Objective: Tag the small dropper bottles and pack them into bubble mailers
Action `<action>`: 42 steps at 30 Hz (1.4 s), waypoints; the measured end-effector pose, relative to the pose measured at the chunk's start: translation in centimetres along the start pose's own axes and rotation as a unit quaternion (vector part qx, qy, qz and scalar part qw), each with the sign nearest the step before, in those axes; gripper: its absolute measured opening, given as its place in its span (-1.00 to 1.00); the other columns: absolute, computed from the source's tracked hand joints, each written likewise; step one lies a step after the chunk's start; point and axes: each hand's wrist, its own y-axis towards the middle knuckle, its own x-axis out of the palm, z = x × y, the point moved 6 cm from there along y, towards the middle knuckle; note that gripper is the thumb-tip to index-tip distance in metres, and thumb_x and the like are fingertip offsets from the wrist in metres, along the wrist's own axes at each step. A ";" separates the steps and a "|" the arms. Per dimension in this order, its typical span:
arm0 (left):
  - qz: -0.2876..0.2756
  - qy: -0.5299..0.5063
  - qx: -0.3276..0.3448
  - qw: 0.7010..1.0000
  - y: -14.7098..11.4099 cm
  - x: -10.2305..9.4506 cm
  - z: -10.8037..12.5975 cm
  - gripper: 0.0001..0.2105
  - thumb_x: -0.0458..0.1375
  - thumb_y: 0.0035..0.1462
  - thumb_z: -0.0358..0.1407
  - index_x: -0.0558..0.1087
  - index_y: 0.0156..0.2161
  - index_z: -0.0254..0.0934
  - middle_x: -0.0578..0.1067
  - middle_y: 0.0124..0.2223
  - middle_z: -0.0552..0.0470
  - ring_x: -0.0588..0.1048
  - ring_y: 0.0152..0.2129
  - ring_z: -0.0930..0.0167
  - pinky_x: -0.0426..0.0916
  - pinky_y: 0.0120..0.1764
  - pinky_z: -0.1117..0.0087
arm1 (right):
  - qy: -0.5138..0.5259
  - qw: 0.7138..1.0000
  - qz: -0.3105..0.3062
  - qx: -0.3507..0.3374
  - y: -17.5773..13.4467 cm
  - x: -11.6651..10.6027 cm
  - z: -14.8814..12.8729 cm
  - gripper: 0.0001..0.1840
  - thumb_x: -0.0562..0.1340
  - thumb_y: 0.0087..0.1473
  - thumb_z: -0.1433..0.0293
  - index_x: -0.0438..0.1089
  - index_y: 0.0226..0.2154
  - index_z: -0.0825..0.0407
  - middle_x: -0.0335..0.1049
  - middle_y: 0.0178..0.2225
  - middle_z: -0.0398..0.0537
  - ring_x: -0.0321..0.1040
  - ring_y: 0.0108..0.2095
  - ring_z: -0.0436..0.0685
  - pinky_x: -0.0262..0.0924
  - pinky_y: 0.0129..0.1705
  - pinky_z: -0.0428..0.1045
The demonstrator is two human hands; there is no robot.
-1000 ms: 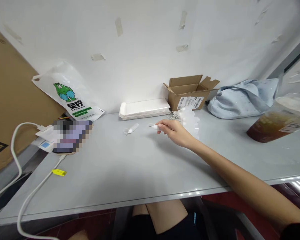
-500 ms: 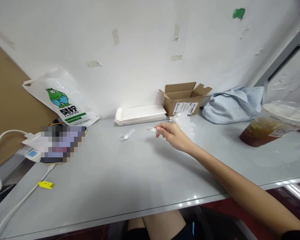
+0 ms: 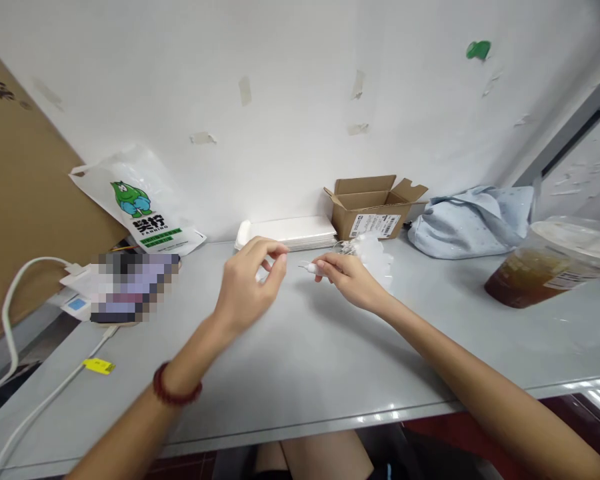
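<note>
My right hand point(image 3: 344, 277) pinches a small white plastic bottle point(image 3: 311, 268) between thumb and fingers, most of its body hidden in the grip. A thin needle-like tip points left from it, towards my left hand point(image 3: 253, 280). That hand hovers over the table with curled fingers, a gap showing between thumb and forefinger, not touching the bottle. A bit of something white point(image 3: 261, 274) shows through the gap behind the left hand; what it is I cannot tell. Just behind my right hand lies a pile of translucent white pieces point(image 3: 375, 257).
A stack of white flat trays or envelopes point(image 3: 300, 231) lies against the wall, beside an open cardboard box point(image 3: 367, 210). To the right are a light blue cloth bag point(image 3: 467, 223) and a drink cup point(image 3: 530, 270). A phone point(image 3: 135, 290), cables and a printed bag point(image 3: 140, 200) occupy the left.
My left hand has come into view from the lower left, now covering the spot where another small bottle lay. My right hand keeps its pinch on its bottle. The view has tilted slightly upward.
</note>
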 end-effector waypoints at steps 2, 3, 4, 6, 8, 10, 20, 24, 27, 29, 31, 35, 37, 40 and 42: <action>-0.037 -0.001 -0.018 0.999 0.1 0.8 -1.1 -0.73 0.12 0.16 -0.17 0.45 -0.10 -0.27 0.48 -0.07 -0.08 0.45 -0.18 0.31 0.41 -0.20 0.29 | -0.004 1.000 -0.002 0.002 0.0 0.1 0.1 -0.64 0.01 0.20 0.29 0.39 -0.48 0.08 0.23 -0.56 -0.16 0.11 -0.53 -0.02 -0.03 -0.43 -0.08; -0.066 -0.010 -0.032 0.997 0.1 1.3 -1.8 -0.72 0.12 0.15 -0.15 0.45 -0.11 -0.28 0.49 -0.11 -0.07 0.46 -0.24 0.33 0.41 -0.25 0.32 | -0.005 1.000 -0.005 0.004 0.0 0.2 0.2 -0.64 0.01 0.20 0.30 0.39 -0.48 0.08 0.22 -0.56 -0.16 0.10 -0.53 -0.02 -0.03 -0.42 -0.08; -0.097 -0.027 -0.048 0.994 0.0 1.8 -2.5 -0.70 0.10 0.15 -0.13 0.45 -0.12 -0.28 0.50 -0.16 -0.06 0.46 -0.31 0.36 0.40 -0.30 0.34 | -0.007 1.000 -0.010 0.007 0.0 0.3 0.2 -0.64 0.01 0.20 0.31 0.39 -0.47 0.09 0.22 -0.56 -0.17 0.10 -0.53 -0.02 -0.03 -0.42 -0.08; -0.136 -0.062 -0.072 0.986 -0.3 2.6 -3.5 -0.68 0.06 0.17 -0.09 0.43 -0.14 -0.29 0.48 -0.29 -0.01 0.45 -0.45 0.42 0.38 -0.38 0.36 | -0.013 1.000 -0.023 0.010 0.0 0.7 0.3 -0.64 0.01 0.20 0.32 0.40 -0.47 0.09 0.21 -0.58 -0.18 0.08 -0.54 -0.03 -0.04 -0.43 -0.08; -0.145 -0.076 -0.080 0.983 -0.8 3.0 -4.0 -0.71 0.05 0.17 -0.09 0.41 -0.20 -0.30 0.43 -0.40 0.06 0.42 -0.54 0.46 0.35 -0.44 0.39 | -0.017 0.999 -0.030 0.008 0.0 1.0 0.3 -0.64 0.01 0.20 0.32 0.40 -0.47 0.09 0.19 -0.59 -0.19 0.06 -0.56 -0.04 -0.04 -0.42 -0.08; -0.137 -0.078 -0.086 0.984 -1.1 3.1 -4.2 -0.75 0.07 0.15 -0.11 0.38 -0.32 -0.30 0.39 -0.46 0.10 0.39 -0.59 0.49 0.31 -0.47 0.42 | -0.018 0.999 -0.032 0.003 0.0 1.3 0.3 -0.64 0.01 0.20 0.32 0.40 -0.47 0.09 0.19 -0.59 -0.19 0.06 -0.56 -0.04 -0.03 -0.42 -0.08; -0.143 -0.149 -0.137 0.969 -1.2 2.9 -5.1 -0.73 0.18 0.07 -0.12 0.43 -0.41 -0.33 0.40 -0.54 0.08 0.37 -0.61 0.49 0.29 -0.44 0.40 | 0.000 1.000 -0.020 -0.002 -0.1 1.5 0.3 -0.63 0.01 0.20 0.26 0.39 -0.46 0.07 0.21 -0.58 -0.18 0.10 -0.55 -0.02 -0.01 -0.42 -0.07; -0.138 -0.230 -0.171 0.948 -1.4 3.2 -4.9 -0.72 0.19 0.06 -0.11 0.41 -0.41 -0.34 0.39 -0.50 0.08 0.36 -0.61 0.51 0.31 -0.47 0.40 | 0.027 0.999 -0.023 0.015 -0.2 1.8 0.4 -0.61 0.01 0.19 0.22 0.38 -0.49 0.07 0.17 -0.60 -0.19 0.05 -0.57 -0.03 -0.02 -0.45 -0.07; -0.152 -0.254 -0.189 0.936 -1.6 3.5 -4.8 -0.71 0.21 0.04 -0.11 0.42 -0.41 -0.36 0.37 -0.49 0.09 0.36 -0.61 0.52 0.31 -0.49 0.41 | 0.048 0.999 -0.011 0.021 -0.3 1.8 0.5 -0.60 0.00 0.19 0.21 0.38 -0.49 0.07 0.14 -0.62 -0.20 0.03 -0.57 -0.03 -0.04 -0.46 -0.07; -0.152 -0.245 -0.192 0.938 -1.6 3.5 -4.9 -0.71 0.21 0.04 -0.11 0.42 -0.41 -0.37 0.37 -0.49 0.09 0.36 -0.62 0.52 0.30 -0.50 0.41 | 0.053 0.998 0.002 0.018 -0.3 1.7 0.6 -0.59 0.00 0.19 0.21 0.38 -0.49 0.07 0.13 -0.62 -0.20 0.03 -0.57 -0.03 -0.04 -0.46 -0.07; -0.147 -0.233 -0.187 0.943 -1.6 3.4 -4.9 -0.70 0.19 0.06 -0.10 0.43 -0.39 -0.37 0.36 -0.48 0.09 0.36 -0.61 0.52 0.29 -0.51 0.42 | 0.051 0.999 0.013 0.015 -0.3 1.6 0.5 -0.59 0.01 0.19 0.21 0.38 -0.51 0.07 0.15 -0.61 -0.19 0.05 -0.56 -0.03 -0.04 -0.45 -0.07; -0.149 -0.226 -0.171 0.947 -1.7 3.5 -4.7 -0.70 0.18 0.07 -0.09 0.43 -0.35 -0.36 0.37 -0.48 0.09 0.36 -0.60 0.52 0.28 -0.50 0.42 | 0.044 0.999 0.016 0.010 -0.2 1.4 0.4 -0.57 0.01 0.18 0.19 0.38 -0.52 0.07 0.16 -0.60 -0.18 0.06 -0.55 -0.02 -0.04 -0.44 -0.07; -0.149 -0.223 -0.170 0.948 -1.7 3.5 -4.6 -0.71 0.18 0.06 -0.10 0.42 -0.36 -0.35 0.36 -0.48 0.10 0.36 -0.60 0.52 0.29 -0.49 0.42 | 0.043 0.999 0.013 0.008 -0.2 1.5 0.4 -0.57 0.00 0.18 0.19 0.38 -0.52 0.07 0.14 -0.61 -0.18 0.05 -0.55 -0.02 -0.05 -0.45 -0.07; -0.136 -0.212 -0.171 0.952 -1.6 3.2 -4.7 -0.71 0.19 0.05 -0.10 0.43 -0.37 -0.34 0.36 -0.48 0.10 0.36 -0.60 0.52 0.27 -0.50 0.44 | 0.044 0.999 0.013 0.006 -0.2 1.5 0.4 -0.57 0.00 0.19 0.19 0.38 -0.52 0.07 0.12 -0.62 -0.19 0.04 -0.56 -0.02 -0.07 -0.45 -0.07; -0.124 -0.211 -0.175 0.954 -1.5 3.0 -4.9 -0.70 0.17 0.07 -0.09 0.44 -0.36 -0.34 0.37 -0.47 0.10 0.36 -0.60 0.52 0.27 -0.51 0.44 | 0.042 0.999 0.013 0.008 -0.2 1.5 0.5 -0.58 0.00 0.19 0.21 0.38 -0.51 0.07 0.11 -0.62 -0.19 0.04 -0.56 -0.02 -0.06 -0.45 -0.07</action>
